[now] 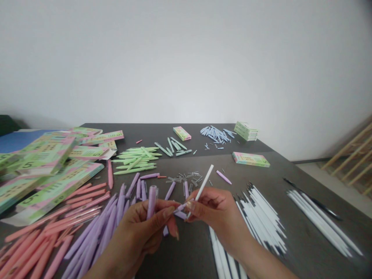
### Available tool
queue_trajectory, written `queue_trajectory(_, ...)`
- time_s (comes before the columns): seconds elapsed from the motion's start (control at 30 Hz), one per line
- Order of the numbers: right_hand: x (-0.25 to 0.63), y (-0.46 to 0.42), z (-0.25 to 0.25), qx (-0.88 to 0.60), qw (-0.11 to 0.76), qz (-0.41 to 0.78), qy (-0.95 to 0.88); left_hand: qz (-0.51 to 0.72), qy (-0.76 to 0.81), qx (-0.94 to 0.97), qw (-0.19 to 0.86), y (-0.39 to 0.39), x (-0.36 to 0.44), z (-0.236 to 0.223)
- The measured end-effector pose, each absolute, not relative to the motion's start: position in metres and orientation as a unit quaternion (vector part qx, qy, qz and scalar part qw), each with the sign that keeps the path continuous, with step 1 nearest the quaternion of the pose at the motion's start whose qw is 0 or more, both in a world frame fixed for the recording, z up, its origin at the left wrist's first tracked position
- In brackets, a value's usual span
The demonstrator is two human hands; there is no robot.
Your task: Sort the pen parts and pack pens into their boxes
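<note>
My left hand (145, 223) is closed round a light purple pen barrel (152, 201), which stands nearly upright in its grip. Between finger and thumb of my right hand (221, 211) is a thin white pen refill (205, 181), tilted up to the right. A small purple pen part (181, 207) lies between the fingertips of both hands; which hand bears it I cannot tell. Behind the hands are loose clear clips (195, 178) and a few purple pen parts (170, 190). Purple barrels (99, 232) lie in a heap by my left forearm.
White refills (261, 217) lie in bundles at the right. Coral pen barrels (31, 244) and printed boxes (55, 186) are heaped at the left. Green pens (136, 159), blue pen parts (216, 133) and a stack of boxes (246, 131) sit farther back on the dark table (293, 174).
</note>
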State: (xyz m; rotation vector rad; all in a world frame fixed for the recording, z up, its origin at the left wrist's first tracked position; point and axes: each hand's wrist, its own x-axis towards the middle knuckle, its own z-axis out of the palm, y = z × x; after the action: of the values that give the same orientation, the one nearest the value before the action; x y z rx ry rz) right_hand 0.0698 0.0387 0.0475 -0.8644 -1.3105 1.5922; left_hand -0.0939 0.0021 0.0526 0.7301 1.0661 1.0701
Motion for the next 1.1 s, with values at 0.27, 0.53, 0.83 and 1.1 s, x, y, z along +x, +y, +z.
queue_trajectory(0.27,0.068,0.037,0.048,-0.356,0.445,0.636,-0.521,0.492,0.498,0.339,0.629,0.000,-0.090,0.055)
queue_trajectory(0.53,0.065,0.038,0.040,-0.343,0.455,0.659,-0.490,0.487,0.503,0.360,0.616,0.001,-0.093,0.052)
queue_trajectory(0.83,0.063,0.039,0.038,-0.324,0.457,0.679,-0.474,0.475,0.530,0.410,0.571,0.001,-0.093,0.056)
queue_trajectory(1.1,0.066,0.041,0.039,-0.315,0.455,0.667,-0.500,0.435,0.550,0.458,0.547,0.002,-0.096,0.062)
